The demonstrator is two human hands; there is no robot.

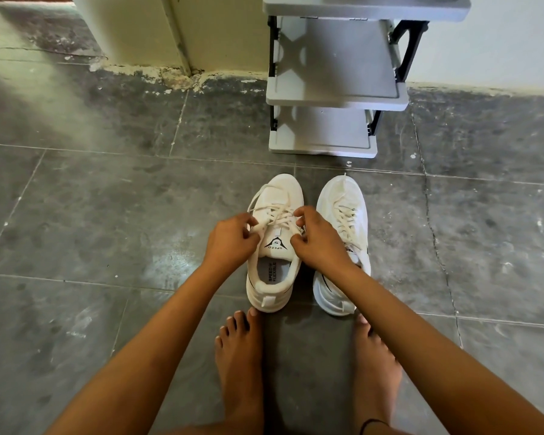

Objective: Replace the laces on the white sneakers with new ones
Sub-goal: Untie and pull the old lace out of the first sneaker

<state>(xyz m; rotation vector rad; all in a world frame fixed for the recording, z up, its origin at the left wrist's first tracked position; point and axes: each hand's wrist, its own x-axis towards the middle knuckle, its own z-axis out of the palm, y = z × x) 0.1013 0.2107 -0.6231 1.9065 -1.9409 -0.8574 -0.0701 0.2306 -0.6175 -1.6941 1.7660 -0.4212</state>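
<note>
Two white sneakers stand side by side on the dark tiled floor, toes pointing away from me. The left sneaker (277,268) has a "SPEED" logo on its tongue, and its white lace (275,215) is threaded through the eyelets. My left hand (230,240) pinches the lace at the sneaker's left side near the top eyelets. At the right side of the same shoe, my right hand (319,243) pinches the lace. The right sneaker (343,221) is laced and partly hidden behind my right wrist.
A grey plastic shoe rack (336,92) with black supports stands just beyond the sneakers against the wall. My two bare feet (242,356) rest on the floor right behind the shoes. A cream wall corner (157,32) rises at the back left.
</note>
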